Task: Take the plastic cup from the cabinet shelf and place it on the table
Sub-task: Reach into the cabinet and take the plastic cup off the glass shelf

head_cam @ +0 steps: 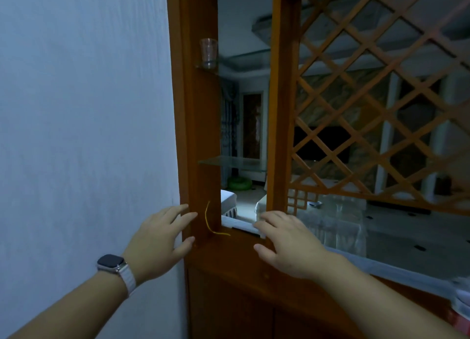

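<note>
**Both hands open, cup high above**

While spread flat with nothing held: left hand point(159, 239), fingers splayed, grey smartwatch on a white band point(114, 265) at the wrist; right hand point(287, 242), likewise empty, palm down. Between them, brown wooden cabinet ledge point(229, 249) and a thin yellow thread point(209, 223). Well above the left hand: clear plastic cup point(208, 53), upright on a small glass shelf point(204, 67). Beyond the right hand, wooden lattice panel point(381, 97).
</note>
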Demonstrator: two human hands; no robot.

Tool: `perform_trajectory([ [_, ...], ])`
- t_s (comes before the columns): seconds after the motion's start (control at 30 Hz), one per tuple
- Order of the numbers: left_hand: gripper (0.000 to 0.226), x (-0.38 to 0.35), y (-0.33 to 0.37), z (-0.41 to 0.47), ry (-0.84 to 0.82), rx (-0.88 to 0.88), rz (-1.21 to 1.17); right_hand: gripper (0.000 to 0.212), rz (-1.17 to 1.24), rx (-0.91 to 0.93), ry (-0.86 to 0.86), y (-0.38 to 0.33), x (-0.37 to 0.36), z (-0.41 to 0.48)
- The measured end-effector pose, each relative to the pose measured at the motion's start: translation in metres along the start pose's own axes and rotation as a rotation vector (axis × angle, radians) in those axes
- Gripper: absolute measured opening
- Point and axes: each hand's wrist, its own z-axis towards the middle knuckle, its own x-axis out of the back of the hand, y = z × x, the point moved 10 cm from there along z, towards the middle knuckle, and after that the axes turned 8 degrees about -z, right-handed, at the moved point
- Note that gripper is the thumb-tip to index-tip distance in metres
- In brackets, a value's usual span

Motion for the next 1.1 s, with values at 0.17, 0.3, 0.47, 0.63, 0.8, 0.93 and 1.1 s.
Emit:
perform_trajectory([
  [0.17, 0.055, -0.003, -0.022, 0.047, 0.028, 0.013, 0.009, 0.056, -0.002, 0.01, 0.055, 0.016, -0.002, 0.049],
  [0.3, 0.056, -0.013, -0.043, 0.086, 0.045, 0.018, -0.017, 0.056, -0.022, 0.037, 0.042, 0.021, -0.008, 0.087],
  [0.47, 0.054, -0.024, -0.072, 0.132, 0.075, -0.022, -0.009, 0.054, -0.049, 0.034, 0.098, 0.032, -0.011, 0.141],
  [0.63, 0.054, -0.026, -0.119, 0.181, 0.101, -0.051, -0.005, 0.056, -0.059, 0.01, 0.116, 0.04, -0.018, 0.208],
  [0.8, 0.058, -0.008, -0.175, 0.236, 0.174, -0.071, 0.032, 0.056, -0.076, -0.019, 0.183, 0.043, 0.005, 0.283],
  [0.93, 0.055, 0.025, -0.198, 0.281, 0.272, -0.101, -0.036, 0.056, -0.025, -0.083, 0.292, 0.051, 0.042, 0.326],
  [1.1, 0.051, 0.066, -0.206, 0.334, 0.354, -0.117, -0.239, 0.055, 0.057, -0.126, 0.427, 0.075, 0.1, 0.364],
])
